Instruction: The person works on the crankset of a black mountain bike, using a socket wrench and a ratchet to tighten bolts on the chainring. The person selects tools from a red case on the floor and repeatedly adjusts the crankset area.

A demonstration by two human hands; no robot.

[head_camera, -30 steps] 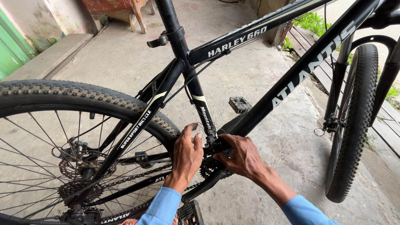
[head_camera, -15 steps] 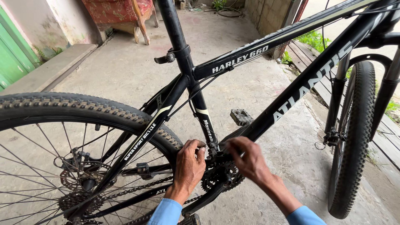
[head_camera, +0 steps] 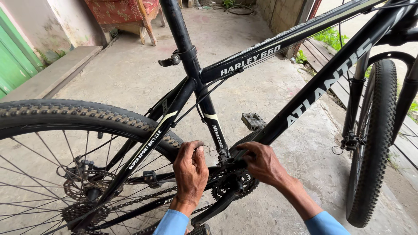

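A: Concrete floor (head_camera: 130, 74) is carrying a black bicycle (head_camera: 278, 52); red chair (head_camera: 122, 11) behind. Head view only.

B: Hands?

A: Left hand (head_camera: 190, 174) is pinching a thin cable (head_camera: 208, 150) beside the seat tube. Right hand (head_camera: 261, 163) is gripping the front derailleur (head_camera: 226, 157) above the chainring (head_camera: 235, 185).

B: Risk?

A: Fingers are sitting near chainring teeth; likely a pinch if the crank turns. Cable end could slip free.
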